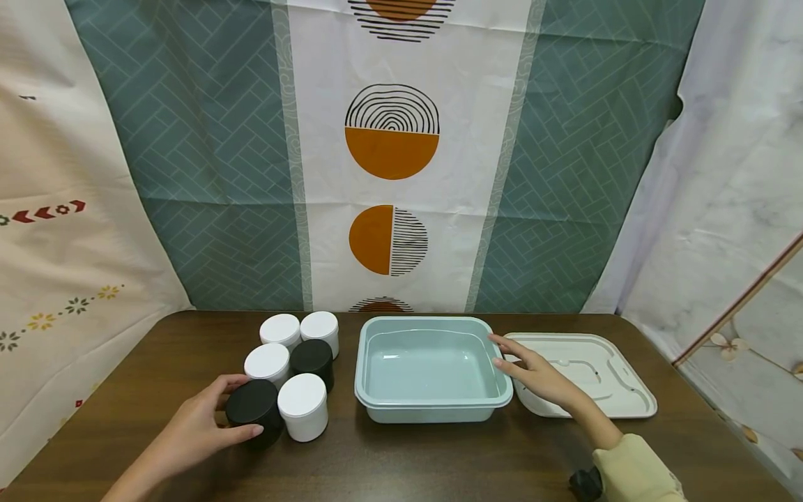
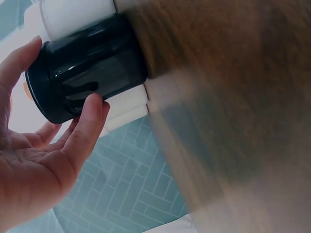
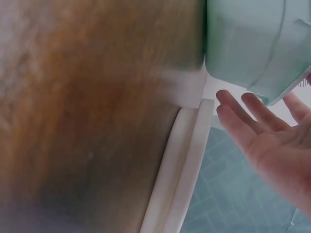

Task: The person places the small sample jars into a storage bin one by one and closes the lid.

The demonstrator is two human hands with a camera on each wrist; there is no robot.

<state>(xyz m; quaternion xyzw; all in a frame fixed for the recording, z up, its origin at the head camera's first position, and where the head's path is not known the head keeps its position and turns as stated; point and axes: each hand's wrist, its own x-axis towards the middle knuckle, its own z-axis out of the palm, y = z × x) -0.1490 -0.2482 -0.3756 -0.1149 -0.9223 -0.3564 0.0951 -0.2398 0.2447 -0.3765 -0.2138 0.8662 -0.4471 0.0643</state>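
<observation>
My left hand [image 1: 199, 418] grips a black lidded jar [image 1: 254, 406], with the thumb at its near side and the fingers at its far side. In the left wrist view the black jar [image 2: 90, 68] stands on the table between thumb and fingers. Right beside it is a white jar [image 1: 304, 408]. Behind these stand another black jar [image 1: 311, 361] and more white jars [image 1: 268, 362]. My right hand [image 1: 539, 374] rests its fingertips at the right rim of a pale blue-green basin [image 1: 433, 413], the fingers loosely extended. The right wrist view shows those fingers beside the basin wall [image 3: 243, 43].
A white tray-like lid [image 1: 590, 369] lies on the brown table [image 1: 414, 464], right of the basin and partly beneath my right forearm. Two further white jars [image 1: 280, 328] stand at the back left. Patterned curtains [image 1: 219, 139] hang behind the table and at both sides.
</observation>
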